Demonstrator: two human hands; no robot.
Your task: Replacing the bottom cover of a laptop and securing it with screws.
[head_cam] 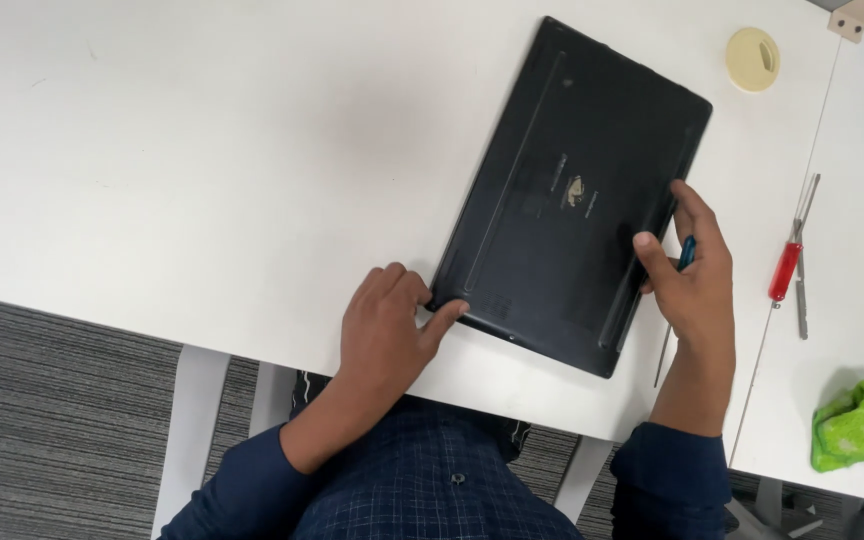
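The black laptop (572,195) lay base-up and slanted on the white desk (202,150), near its front edge. My left hand (384,322) pressed flat on the near-left corner, grip released, thumb on the base; my right hand (690,270) touched the right edge, grip clenched around a blue-handled screwdriver (685,255). A red-handled screwdriver (785,268) and green cloth (862,425) lay right of it.

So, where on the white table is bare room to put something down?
The widest bare patch of the table lies left of the black laptop, beyond the left hand. The right side is crowded: right hand with the blue screwdriver, red screwdriver, round cap, green cloth.
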